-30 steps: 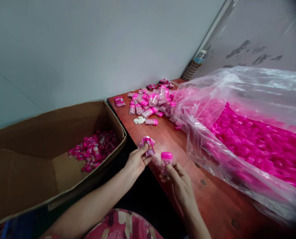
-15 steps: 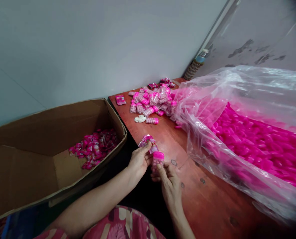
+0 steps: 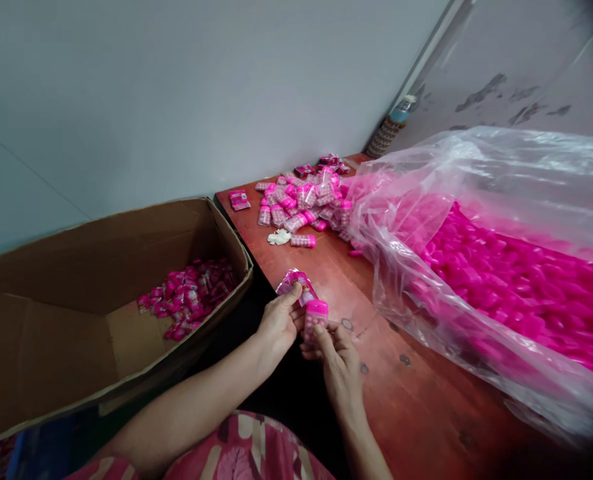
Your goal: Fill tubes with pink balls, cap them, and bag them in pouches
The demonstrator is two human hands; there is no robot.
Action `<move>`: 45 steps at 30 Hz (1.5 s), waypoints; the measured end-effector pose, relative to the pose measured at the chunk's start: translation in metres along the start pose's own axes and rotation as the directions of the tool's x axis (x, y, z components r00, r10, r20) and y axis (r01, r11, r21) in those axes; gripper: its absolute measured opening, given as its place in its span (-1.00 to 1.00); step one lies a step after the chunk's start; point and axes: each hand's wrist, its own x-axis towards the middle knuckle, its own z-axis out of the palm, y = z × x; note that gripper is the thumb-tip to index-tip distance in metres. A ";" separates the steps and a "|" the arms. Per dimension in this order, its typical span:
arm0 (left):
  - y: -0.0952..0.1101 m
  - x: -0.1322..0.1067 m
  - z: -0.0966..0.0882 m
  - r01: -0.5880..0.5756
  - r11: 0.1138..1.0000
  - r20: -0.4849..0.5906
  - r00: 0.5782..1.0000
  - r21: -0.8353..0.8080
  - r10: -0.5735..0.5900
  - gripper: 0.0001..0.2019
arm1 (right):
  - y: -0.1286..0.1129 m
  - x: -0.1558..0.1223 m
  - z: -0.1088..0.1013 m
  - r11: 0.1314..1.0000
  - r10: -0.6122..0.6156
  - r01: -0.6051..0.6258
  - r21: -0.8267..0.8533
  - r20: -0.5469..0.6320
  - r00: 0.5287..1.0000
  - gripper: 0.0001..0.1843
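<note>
My left hand (image 3: 278, 323) pinches a shiny pink printed wrapper (image 3: 296, 283) between thumb and fingers. Close beside it, my right hand (image 3: 337, 357) grips a small clear candy bottle (image 3: 315, 321) with a pink cap and pale pink balls inside. The bottle is upright, its cap right by the wrapper's lower end; whether they touch I cannot tell. Both hands are over the near edge of the red wooden table (image 3: 401, 407). Farther back lies a heap of similar candy bottles (image 3: 304, 197), with a single bottle (image 3: 303, 241) on its near side.
A deep cardboard box (image 3: 161, 230) on the left holds pink wrapped packets (image 3: 189, 297). A large clear plastic bag (image 3: 401, 267) full of pink pieces (image 3: 516, 287) covers the table's right side. A crumpled white scrap (image 3: 279, 237), a flat packet (image 3: 239, 199) and a capped bottle (image 3: 394, 123) also stand or lie there.
The candy bottle has risen very slightly toward the wrapper. Both hands keep almost the same place and hold the same things; the view has shifted a little.
</note>
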 end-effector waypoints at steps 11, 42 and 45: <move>0.001 -0.002 0.003 0.007 1.000 -0.021 1.000 -0.029 -0.008 -0.93 | -0.001 -0.003 -0.001 0.999 0.006 -0.006 0.036 0.000 1.000 -0.73; 0.009 -0.005 0.002 -0.204 0.853 0.350 0.936 0.481 0.026 -0.71 | 0.009 0.003 -0.001 0.993 -0.105 0.102 -0.064 -0.036 0.994 -0.74; 0.009 -0.004 0.001 -0.153 0.846 0.346 0.937 0.510 -0.039 -0.71 | 0.012 0.003 -0.004 0.985 -0.139 0.133 -0.111 -0.051 0.989 -0.73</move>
